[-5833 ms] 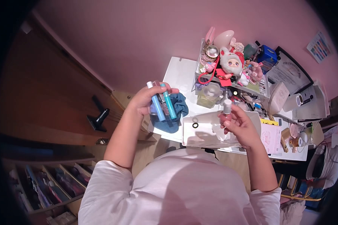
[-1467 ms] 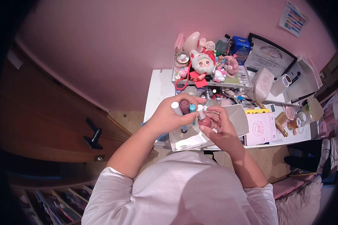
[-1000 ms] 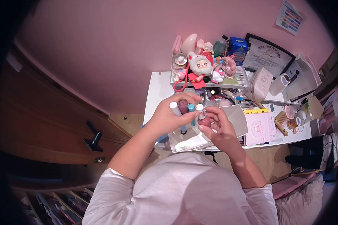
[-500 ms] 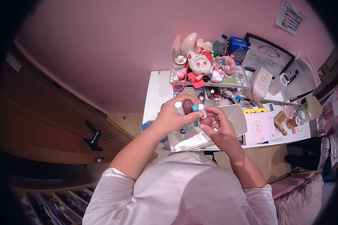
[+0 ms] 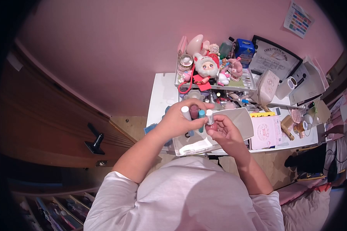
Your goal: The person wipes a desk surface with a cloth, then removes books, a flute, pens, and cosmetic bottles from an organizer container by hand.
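Note:
My left hand (image 5: 176, 121) is wrapped round a white-capped tube (image 5: 186, 112), a mauve-capped bottle (image 5: 194, 111) and a teal tube (image 5: 201, 120). Close beside them, my right hand (image 5: 226, 133) grips a pink bottle (image 5: 211, 127) with a silver-white cap, its fingers round the lower part. Both hands are over a white bin (image 5: 235, 119), which stands on the white desk. Part of a small dark ring shows in the bin below my left hand. A blue cloth (image 5: 150, 128) lies left of the bin, partly hidden by my left forearm.
Behind the bin, a raised tray (image 5: 243, 85) holds a plush toy (image 5: 206, 66) and figurines. A framed certificate (image 5: 275, 54) leans behind. To the right are a pink notebook (image 5: 265, 133), a wooden comb (image 5: 287, 125) and a round brush. A brown door (image 5: 54, 115) with a black handle is at left.
Since 5.8 seconds ago, my hands have come together over the bin, bringing the held bottles side by side. In the last half second they have shifted only slightly.

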Tool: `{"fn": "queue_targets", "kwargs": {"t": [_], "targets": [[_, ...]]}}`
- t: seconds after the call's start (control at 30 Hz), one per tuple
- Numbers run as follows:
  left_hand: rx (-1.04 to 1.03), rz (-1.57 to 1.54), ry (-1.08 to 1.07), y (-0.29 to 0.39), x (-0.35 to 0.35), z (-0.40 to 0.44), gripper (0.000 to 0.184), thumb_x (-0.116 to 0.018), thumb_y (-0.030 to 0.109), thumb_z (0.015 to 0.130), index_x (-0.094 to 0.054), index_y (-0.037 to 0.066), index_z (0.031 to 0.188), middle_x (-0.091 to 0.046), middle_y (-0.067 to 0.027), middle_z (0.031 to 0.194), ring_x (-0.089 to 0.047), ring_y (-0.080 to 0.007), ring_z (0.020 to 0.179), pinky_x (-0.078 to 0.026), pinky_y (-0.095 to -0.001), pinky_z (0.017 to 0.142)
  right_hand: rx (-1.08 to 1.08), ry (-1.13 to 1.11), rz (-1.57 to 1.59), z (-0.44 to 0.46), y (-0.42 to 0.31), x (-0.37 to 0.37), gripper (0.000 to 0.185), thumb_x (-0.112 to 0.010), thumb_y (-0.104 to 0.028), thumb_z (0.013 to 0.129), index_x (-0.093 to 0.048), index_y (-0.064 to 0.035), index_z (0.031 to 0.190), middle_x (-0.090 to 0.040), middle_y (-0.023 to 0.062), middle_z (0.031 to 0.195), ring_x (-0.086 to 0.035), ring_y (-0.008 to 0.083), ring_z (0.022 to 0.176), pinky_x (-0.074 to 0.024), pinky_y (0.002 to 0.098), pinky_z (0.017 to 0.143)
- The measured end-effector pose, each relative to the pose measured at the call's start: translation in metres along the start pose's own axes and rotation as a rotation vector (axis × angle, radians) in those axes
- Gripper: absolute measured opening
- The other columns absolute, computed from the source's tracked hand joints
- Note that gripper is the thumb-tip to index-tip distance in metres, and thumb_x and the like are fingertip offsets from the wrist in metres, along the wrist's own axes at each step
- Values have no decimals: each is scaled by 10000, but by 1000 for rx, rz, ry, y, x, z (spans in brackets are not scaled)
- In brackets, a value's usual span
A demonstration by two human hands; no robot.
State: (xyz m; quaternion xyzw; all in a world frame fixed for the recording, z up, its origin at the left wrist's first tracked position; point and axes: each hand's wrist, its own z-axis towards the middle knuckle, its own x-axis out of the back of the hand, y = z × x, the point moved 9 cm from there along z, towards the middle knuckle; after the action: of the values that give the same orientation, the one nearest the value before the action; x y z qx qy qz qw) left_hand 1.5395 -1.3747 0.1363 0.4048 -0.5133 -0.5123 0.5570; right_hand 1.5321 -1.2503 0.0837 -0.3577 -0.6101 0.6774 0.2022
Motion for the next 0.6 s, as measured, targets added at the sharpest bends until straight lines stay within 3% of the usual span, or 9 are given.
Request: {"fn": "queue_targets", "kwargs": {"t": [0.17,0.27,0.37,0.47,0.6], "targets": [[-149,-49,5,1,0,2,166,-678,-7,729,-570,44,844,-585,-124,1151,-552,-89,895,-467,-253,772,-89,-11,114,-1,1,3,346,-582,16,835,-452,-5,1155,-391,30,1195,-537,127,989,-445,243,816],[-24,-67,-46,-8,-5,2,177,-674,-16,731,-566,39,860,-580,-133,1145,-552,-140,993,-462,-288,838,88,-11,1,1,-11,-3,393,-602,14,824,-443,-3,1183,-444,34,1132,-542,126,975,-446,252,828],[-18,-165,-30,-9,-5,1,185,-674,-3,738,-564,43,880,-588,-124,1119,-562,-135,965,-469,-283,816,-36,21,54,0,-3,4,439,-629,7,810,-434,0,1203,-504,36,1057,-540,124,967,-444,262,850],[233,-295,8,-21,-2,-3,185,-669,15,748,-558,55,890,-586,-119,1119,-564,-135,960,-479,-282,795,65,109,96,3,-15,13,471,-641,5,805,-426,-6,1224,-547,42,1011,-534,112,958,-443,250,828],[247,-519,-28,-40,-10,3,202,-689,61,752,-552,84,898,-593,-90,1080,-564,-163,982,-469,-322,833,200,139,-279,14,-22,26,601,-702,-117,779,-399,-41,1292,-557,30,1128,-514,87,1007,-367,248,791]]}}
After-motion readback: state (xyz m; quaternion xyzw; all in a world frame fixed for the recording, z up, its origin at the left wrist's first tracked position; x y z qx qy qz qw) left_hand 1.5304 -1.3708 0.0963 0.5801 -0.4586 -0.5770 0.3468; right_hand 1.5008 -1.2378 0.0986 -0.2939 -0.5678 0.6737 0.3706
